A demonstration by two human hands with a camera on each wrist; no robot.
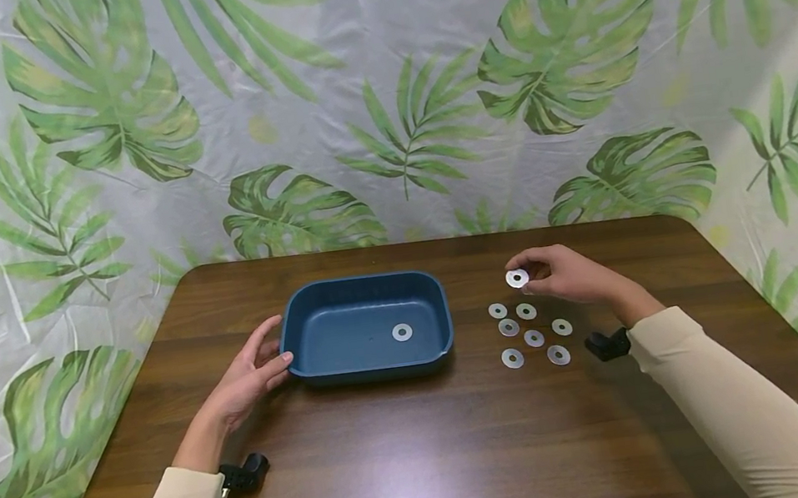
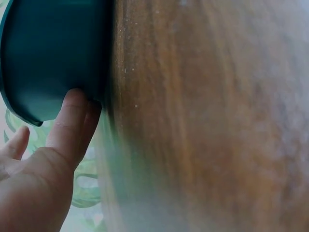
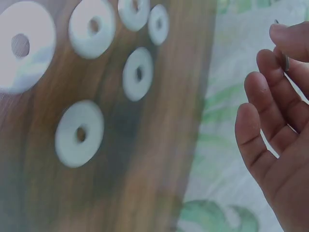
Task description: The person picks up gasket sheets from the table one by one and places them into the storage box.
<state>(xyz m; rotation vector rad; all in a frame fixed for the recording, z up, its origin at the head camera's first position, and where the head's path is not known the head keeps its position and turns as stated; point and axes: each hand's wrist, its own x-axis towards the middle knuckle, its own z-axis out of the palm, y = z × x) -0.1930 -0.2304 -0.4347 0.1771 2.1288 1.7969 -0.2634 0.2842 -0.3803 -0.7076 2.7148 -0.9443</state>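
My left hand (image 1: 246,380) touches the left side of a dark blue rectangular tray (image 1: 343,345), its fingers extended against the wall. In the left wrist view, fingertips (image 2: 75,99) press on the tray's outer side. One flat metal washer (image 1: 395,334) lies inside the tray, right of its middle. Between thumb and fingertips, my right hand (image 1: 572,273) pinches another washer (image 1: 511,280) above the table. Only the thin edge of that washer shows in the right wrist view. Several more washers (image 1: 506,360) lie loose on the table below and left of the right hand.
The brown wooden table (image 1: 398,468) has a far edge behind the tray. A leaf-patterned cloth (image 1: 425,220) hangs beyond it. Small black devices sit at the left wrist (image 1: 245,474) and the right wrist (image 1: 608,345).
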